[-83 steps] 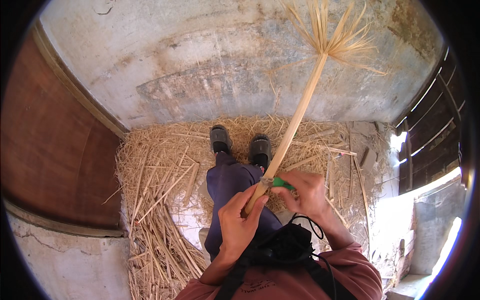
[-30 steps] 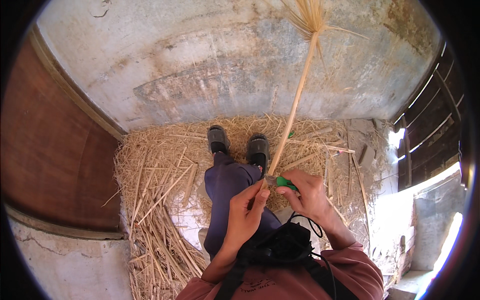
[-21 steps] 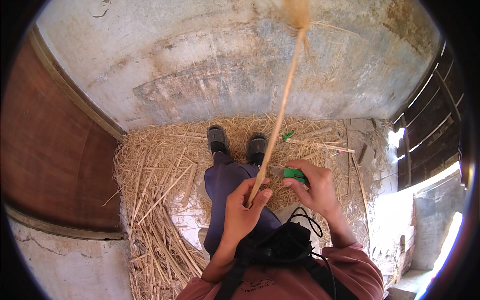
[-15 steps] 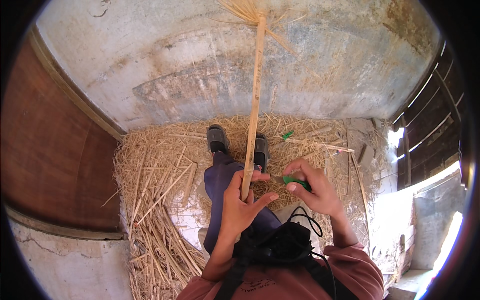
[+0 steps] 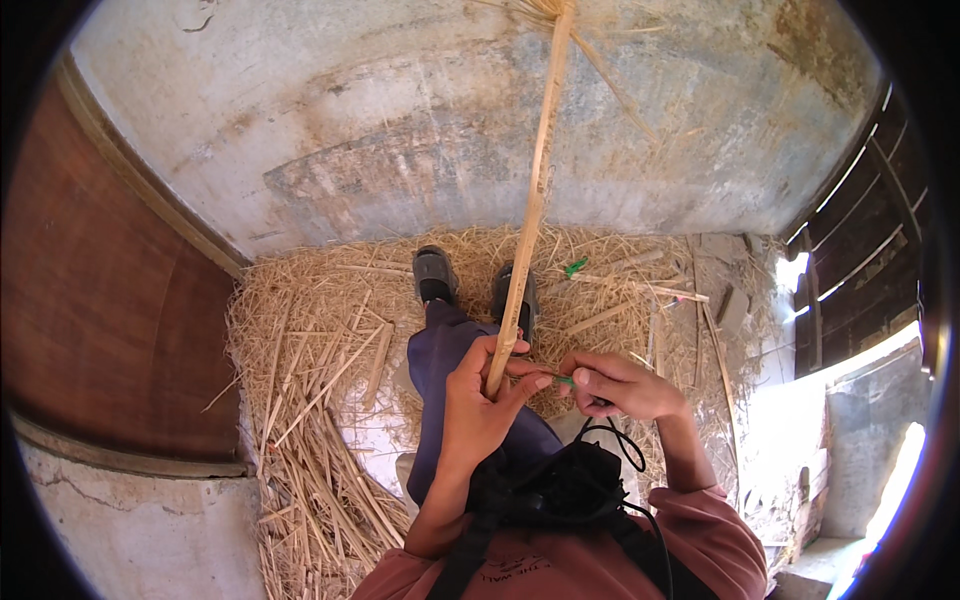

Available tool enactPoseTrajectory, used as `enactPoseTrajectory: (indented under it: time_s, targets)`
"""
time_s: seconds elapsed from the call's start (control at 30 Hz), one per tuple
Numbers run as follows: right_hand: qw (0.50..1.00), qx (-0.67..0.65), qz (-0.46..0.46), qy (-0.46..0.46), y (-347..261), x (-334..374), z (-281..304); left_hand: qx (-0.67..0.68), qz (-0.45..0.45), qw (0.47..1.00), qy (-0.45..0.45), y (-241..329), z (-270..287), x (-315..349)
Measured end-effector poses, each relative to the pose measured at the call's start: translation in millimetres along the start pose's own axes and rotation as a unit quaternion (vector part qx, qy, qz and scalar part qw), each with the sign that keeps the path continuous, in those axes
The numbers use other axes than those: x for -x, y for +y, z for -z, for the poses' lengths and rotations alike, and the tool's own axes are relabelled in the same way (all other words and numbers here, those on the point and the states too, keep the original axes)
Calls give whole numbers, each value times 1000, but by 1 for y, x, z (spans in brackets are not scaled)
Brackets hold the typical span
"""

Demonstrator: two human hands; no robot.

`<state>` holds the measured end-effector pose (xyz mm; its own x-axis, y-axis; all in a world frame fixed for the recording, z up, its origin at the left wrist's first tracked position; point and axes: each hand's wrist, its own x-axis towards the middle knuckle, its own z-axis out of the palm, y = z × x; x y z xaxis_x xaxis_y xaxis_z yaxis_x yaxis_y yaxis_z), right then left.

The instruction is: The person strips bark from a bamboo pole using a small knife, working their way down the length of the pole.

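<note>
A long, pale bamboo pole rises from my left hand and leans slightly right toward its far end. Thin frayed strips spread from that end against the wall. My left fingers are closed around the pole's lower end, with the thumb stretched to the right. A small green-handled knife sits in my right hand, whose fingers wrap its handle and hide most of it. Its tip side points at my left thumb and fingers; whether the blade touches them or a thin strip there, I cannot tell.
Straw and shavings cover the floor around my shoes. Split sticks are heaped at the lower left. A small green object lies in the straw. Concrete wall stands ahead, a brown panel left, dark slats right.
The pole's far end has swung right. My right hand has turned and come lower and closer to my left, bringing the knife to the left thumb. The left thumb has drawn in toward the fingers.
</note>
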<state>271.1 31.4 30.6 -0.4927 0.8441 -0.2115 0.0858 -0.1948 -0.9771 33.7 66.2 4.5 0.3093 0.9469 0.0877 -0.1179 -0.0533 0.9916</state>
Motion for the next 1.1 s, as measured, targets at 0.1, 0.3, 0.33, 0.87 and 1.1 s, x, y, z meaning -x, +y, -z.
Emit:
enactPoseTrajectory:
  time_s: [0.1,0.3,0.33,0.87,1.1]
  targets:
    - [999,-47,-9,10,6,8,11,-48,-4,999,21,5,1,-3]
    - [991,-32,32,122,10,26,23,-72,-14,996,40,-1,0,-9]
    - [990,-30,42,133,11,30,27,-105,-22,993,45,1,-3,-9]
    - [880,241,196,360,-3,22,-10,-79,-4,995,-67,-17,-18,-9]
    - [867,290,200,352,-4,24,-17,-98,34,992,-76,1,-19,-8]
